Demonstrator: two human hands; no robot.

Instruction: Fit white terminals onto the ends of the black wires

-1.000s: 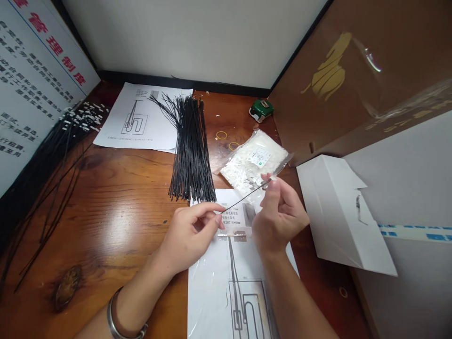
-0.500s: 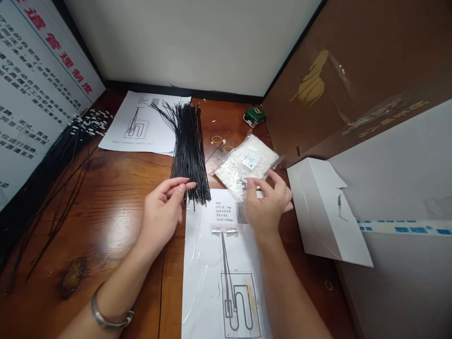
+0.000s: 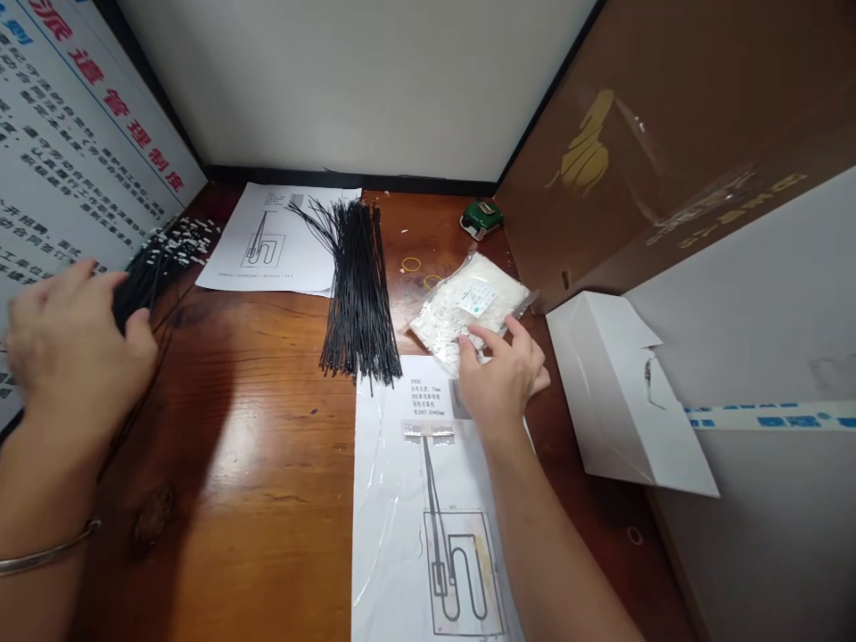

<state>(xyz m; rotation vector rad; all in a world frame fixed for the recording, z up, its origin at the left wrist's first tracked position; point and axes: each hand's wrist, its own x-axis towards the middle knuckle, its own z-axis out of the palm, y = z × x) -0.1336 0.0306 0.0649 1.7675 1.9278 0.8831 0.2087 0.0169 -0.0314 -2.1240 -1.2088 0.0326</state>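
My left hand (image 3: pixel 70 343) is at the far left, over a loose pile of black wires with white end plugs (image 3: pixel 164 254). Its fingers curl around the wire ends, and motion blur hides whether it grips one. My right hand (image 3: pixel 501 374) lies at the near edge of a clear bag of small white connectors (image 3: pixel 472 299), with its fingertips spread on the bag's mouth. A bundle of bare black wires (image 3: pixel 358 294) lies between the two hands, and neither hand touches it.
A printed drawing sheet under clear film (image 3: pixel 428 499) lies in front of me, and a second sheet (image 3: pixel 267 236) is at the back. A green tape measure (image 3: pixel 482 217) and yellow rubber bands (image 3: pixel 410 264) lie behind the bag. A brown carton (image 3: pixel 635 178) and a white box (image 3: pixel 621 392) stand on the right, a poster (image 3: pixel 73 134) on the left.
A second ago both hands held one thin wire over the sheet. Since then my left hand has swung far left to the plugged-wire pile, and my right hand has moved onto the connector bag.
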